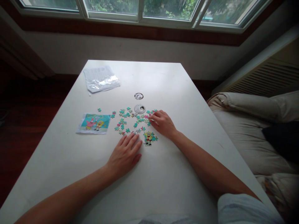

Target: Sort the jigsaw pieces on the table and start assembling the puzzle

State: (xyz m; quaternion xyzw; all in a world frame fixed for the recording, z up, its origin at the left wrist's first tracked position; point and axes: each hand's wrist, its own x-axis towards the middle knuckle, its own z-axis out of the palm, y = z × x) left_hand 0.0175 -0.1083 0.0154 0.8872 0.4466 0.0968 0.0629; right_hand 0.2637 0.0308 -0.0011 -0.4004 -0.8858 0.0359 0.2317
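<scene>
My left hand [125,153] lies flat on the white table [163,174], fingers stretched out together, just below the loose jigsaw pieces [126,119]. My right hand [163,123] rests at the right edge of the scattered pieces, fingers curled, fingertips pinching at a small piece. A small joined cluster of pieces with a yellow cartoon figure [149,137] lies between my two hands. A printed reference picture [94,123] lies to the left of the pieces.
A clear plastic bag on a paper sheet [101,79] lies at the table's far left. A round cable hole [138,96] and its loose cover [139,109] sit mid-table. A cushioned seat [254,130] stands right; windows run along the back.
</scene>
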